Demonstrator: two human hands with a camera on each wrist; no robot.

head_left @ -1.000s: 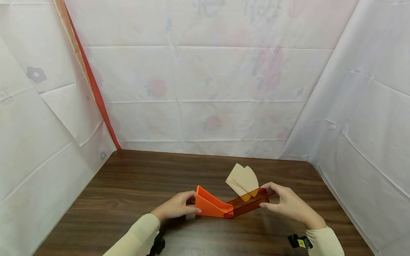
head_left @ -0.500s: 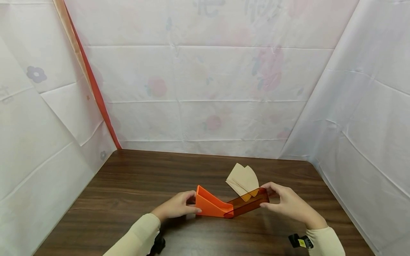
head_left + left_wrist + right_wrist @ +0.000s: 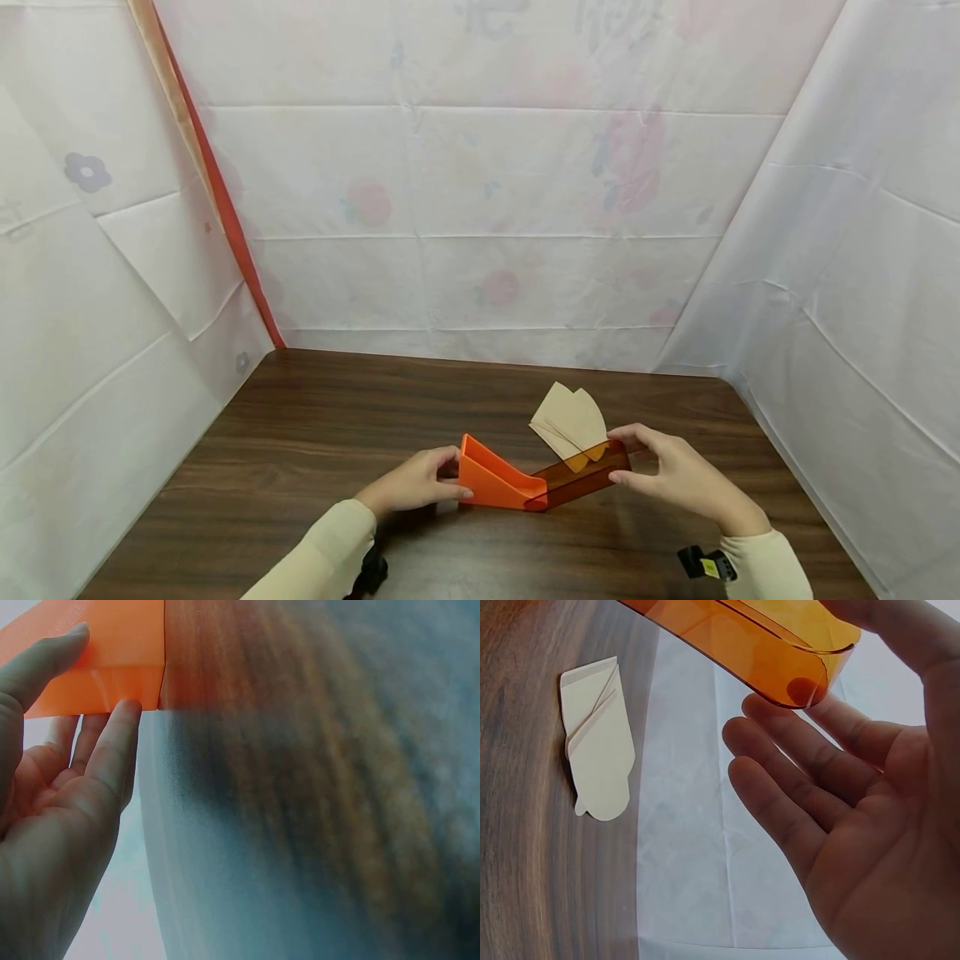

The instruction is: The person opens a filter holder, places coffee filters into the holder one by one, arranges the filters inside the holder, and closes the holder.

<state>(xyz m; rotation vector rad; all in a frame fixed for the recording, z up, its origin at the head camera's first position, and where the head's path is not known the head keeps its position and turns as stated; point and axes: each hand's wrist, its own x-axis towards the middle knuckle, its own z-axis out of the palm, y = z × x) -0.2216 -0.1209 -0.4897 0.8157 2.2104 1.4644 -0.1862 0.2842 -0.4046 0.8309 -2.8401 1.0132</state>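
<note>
An orange wedge-shaped coffee filter holder (image 3: 491,482) stands low over the table in the head view, its top side open. My left hand (image 3: 412,482) grips its tall left end, thumb in front and fingers behind; the left wrist view shows the thumb on one face and fingertips at the lower edge. A translucent amber lid (image 3: 581,479) slants up to the right from the holder's low end. Around the lid's far end my right hand (image 3: 678,475) has thumb and fingers; in the right wrist view one fingertip touches the lid and the other fingers extend below.
Several tan paper coffee filters (image 3: 566,421) lie fanned on the dark wooden table (image 3: 337,417) behind the lid, which partly covers them in the head view. White patterned sheets (image 3: 465,208) hang behind and on both sides of the table.
My right hand has shifted very slightly at the lid's end, its grip a little looser. My left hand, the holder and the lid stay nearly in place.
</note>
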